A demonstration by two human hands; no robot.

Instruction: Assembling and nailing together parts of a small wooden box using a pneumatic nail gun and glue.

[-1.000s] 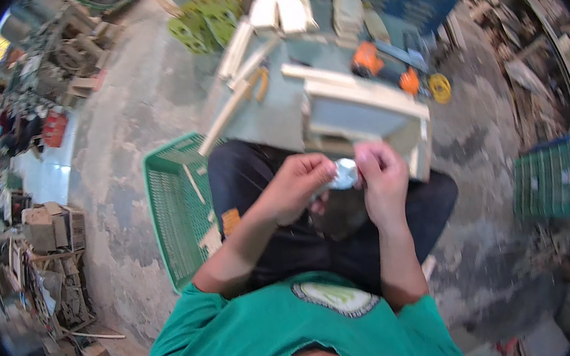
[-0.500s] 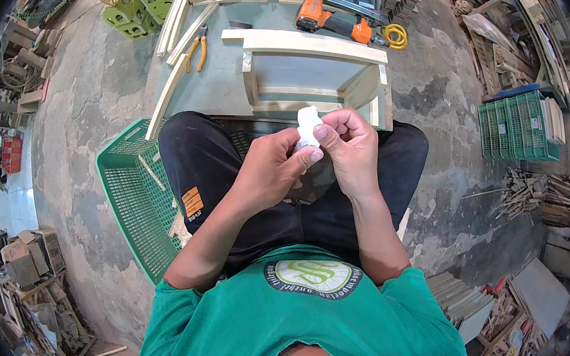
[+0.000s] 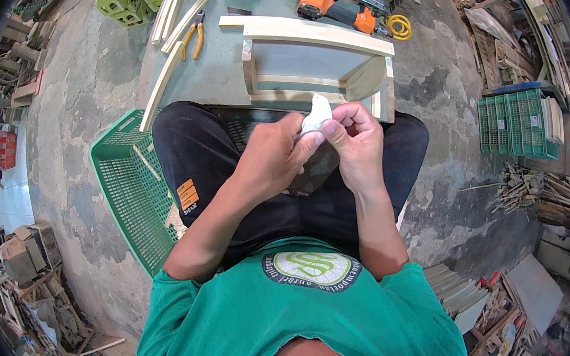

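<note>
Two bare hands meet over the lap, and between them is one small white scrap. On the table beyond are one wooden frame, one nail gun, one pair of pliers and one coil of hose. One long wooden strip reaches past the table edge over one green crate; at least two more strips lie above it.

The left hand pinches the lower end of the scrap between thumb and forefinger, its other fingers curled in and partly hidden. The right hand has its thumb and forefinger drawn close together at the scrap's right edge, the remaining fingers loosely bent; how firmly they grip, I cannot tell. The scrap's free end points up, just in front of the frame's near side.

The scrap is thin, creased and irregular; whether it is paper or plastic is unclear. The frame is pale, smooth wood, a box shape with a flat grey panel inside. The nail gun is orange and black, the pliers have orange handles, and the hose is yellow. The crate has meshed walls. Dark trousers spread on both sides.
</note>
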